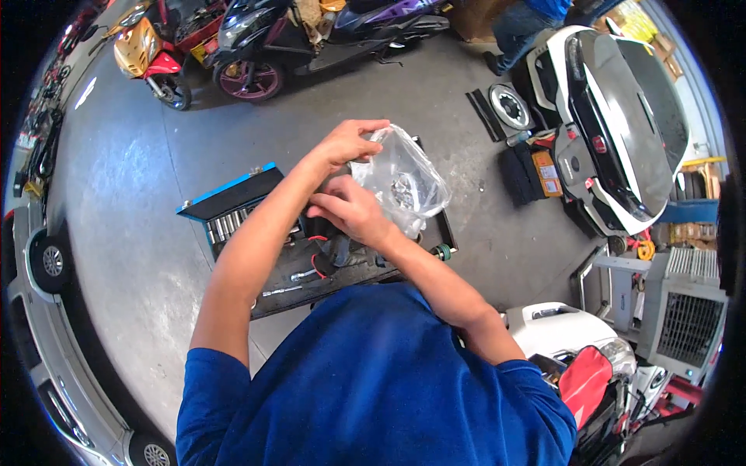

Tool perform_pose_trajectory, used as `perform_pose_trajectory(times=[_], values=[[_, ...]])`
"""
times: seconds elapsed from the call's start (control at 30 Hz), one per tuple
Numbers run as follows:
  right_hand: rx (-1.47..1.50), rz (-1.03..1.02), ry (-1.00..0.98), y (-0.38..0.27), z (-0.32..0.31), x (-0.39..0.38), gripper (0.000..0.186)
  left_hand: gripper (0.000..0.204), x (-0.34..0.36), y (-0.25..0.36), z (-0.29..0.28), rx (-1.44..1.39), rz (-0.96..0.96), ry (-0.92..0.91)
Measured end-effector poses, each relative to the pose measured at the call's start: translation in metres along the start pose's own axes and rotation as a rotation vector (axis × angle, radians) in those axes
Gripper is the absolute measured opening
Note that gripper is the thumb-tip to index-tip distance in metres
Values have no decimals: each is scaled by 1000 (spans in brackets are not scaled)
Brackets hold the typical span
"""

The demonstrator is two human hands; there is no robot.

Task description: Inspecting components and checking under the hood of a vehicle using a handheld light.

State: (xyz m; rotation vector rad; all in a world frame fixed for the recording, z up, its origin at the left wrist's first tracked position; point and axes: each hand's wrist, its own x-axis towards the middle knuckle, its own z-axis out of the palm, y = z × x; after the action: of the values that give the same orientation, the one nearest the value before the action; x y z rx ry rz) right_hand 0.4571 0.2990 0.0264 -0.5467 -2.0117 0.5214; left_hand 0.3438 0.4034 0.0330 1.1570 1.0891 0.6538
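Blue shirt fabric (373, 380) fills the lower middle, both bare forearms rising from it. Left hand (348, 142) pinches the upper edge of a clear plastic bag (404, 182), fingers closed on the film. Right hand (351, 208) grips the bag's near side, fingers curled against it. Small metal parts sit inside the bag, too blurred to name. Below the hands lies a dark tool tray (334, 272) on the concrete floor (132, 194), with a blue socket set case (229, 203) touching its left end.

clear plastic bag (404, 182) of small parts, held mid-frame
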Motion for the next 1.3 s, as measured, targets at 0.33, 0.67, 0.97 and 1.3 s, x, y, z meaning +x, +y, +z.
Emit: perform_pose_trajectory(times=[0.33,0.67,0.97,1.3], values=[[-107,46,-104,13,-9,-30,17,65,-33,5,3,5,91,-130],[-72,823,-488,43,-113,-74,27,55,-70,25,36,267,194,-201],[97,1065,-887,8,-223,-35,56,55,-39,34,29,301,361,50],[-477,297,-624,44,-225,31,10,38,-2,69,12,265,190,224]])
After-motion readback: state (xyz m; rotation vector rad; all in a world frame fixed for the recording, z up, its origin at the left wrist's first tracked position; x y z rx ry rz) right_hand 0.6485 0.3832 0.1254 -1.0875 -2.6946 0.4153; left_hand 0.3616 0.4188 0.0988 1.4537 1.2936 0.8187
